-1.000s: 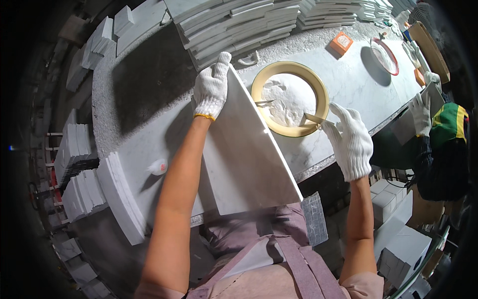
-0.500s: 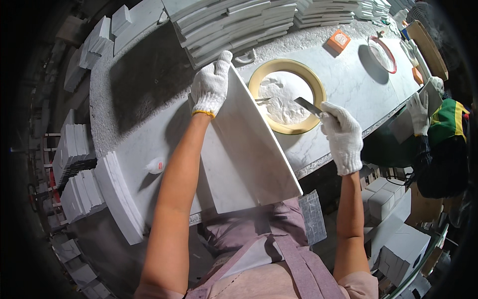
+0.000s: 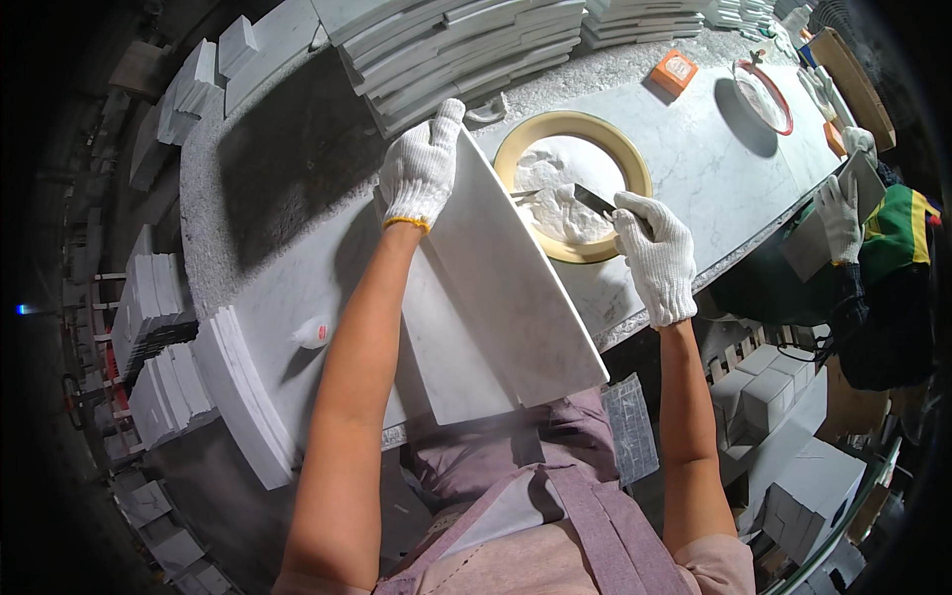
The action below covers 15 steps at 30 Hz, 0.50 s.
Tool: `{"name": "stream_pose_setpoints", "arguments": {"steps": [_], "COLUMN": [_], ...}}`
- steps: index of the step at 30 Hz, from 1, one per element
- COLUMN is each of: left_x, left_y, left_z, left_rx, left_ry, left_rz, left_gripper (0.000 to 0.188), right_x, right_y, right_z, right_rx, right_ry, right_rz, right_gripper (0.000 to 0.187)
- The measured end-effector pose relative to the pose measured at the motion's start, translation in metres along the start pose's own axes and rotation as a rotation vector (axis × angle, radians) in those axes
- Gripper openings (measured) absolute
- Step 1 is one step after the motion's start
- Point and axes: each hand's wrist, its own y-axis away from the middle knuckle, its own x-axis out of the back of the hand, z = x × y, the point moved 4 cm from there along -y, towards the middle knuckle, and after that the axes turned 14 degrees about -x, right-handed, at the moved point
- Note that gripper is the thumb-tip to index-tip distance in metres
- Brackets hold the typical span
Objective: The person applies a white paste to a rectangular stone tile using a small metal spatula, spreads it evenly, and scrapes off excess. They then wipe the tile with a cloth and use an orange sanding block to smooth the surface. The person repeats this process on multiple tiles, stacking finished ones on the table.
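Slab [image 3: 506, 288] gripped by left hand [image 3: 418, 171], spatula [image 3: 593, 200] clasped in right hand [image 3: 655, 260], yellow bowl [image 3: 630, 154] holding white powder [image 3: 567, 164]

The handle of the flat dark metal spatula [image 3: 593, 199] is mostly hidden within the right hand [image 3: 654, 256], gloved in white knit. The upper end of the rectangular white marble tile [image 3: 511, 307] is covered in part by the left hand [image 3: 420, 177], likewise gloved, and the lower-left rim of the round yellow bowl [image 3: 638, 164] is partly masked by the tile. The tall stack of white stone slabs [image 3: 466, 59] is cut off by the top edge. The print on the small orange box [image 3: 674, 73] is too small to be read.
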Motion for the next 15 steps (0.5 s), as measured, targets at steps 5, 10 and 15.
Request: {"name": "stream_pose_setpoints", "arguments": {"steps": [5,10,15], "left_x": [0.001,0.001,-0.001], "left_y": [0.001,0.000,-0.002], "left_z": [0.003,0.007,0.007], "left_rx": [0.014,-0.016,-0.008], "left_ry": [-0.019,-0.063,-0.110], "left_rz": [-0.025,-0.037,-0.093], "left_gripper": [0.074,0.077,0.079], "right_x": [0.000,-0.010,-0.028], "right_y": [0.007,0.031,0.047], "right_z": [0.000,-0.004,-0.016], "right_rx": [-0.080,-0.232,-0.229], "right_ry": [-0.111,-0.385,-0.502], "right_rz": [0.001,-0.124,-0.171], "right_gripper": [0.028,0.033,0.037]}}
